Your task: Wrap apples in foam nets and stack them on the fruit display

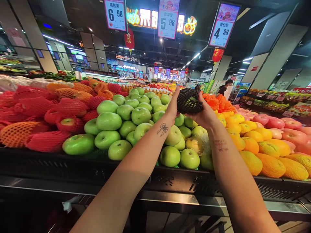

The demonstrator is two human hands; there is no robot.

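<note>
Black-netted fruit (pixel 189 101) in both hands (signs (pixel 115 14) read 6.98, 5.98, 4.98).

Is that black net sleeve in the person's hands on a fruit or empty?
On a fruit: green skin shows through the black net sleeve, which bulges round between the left hand and right hand.

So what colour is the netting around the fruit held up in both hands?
Black foam netting, with a bit of green showing through; the head view shows it, held between left hand and right hand.
</note>
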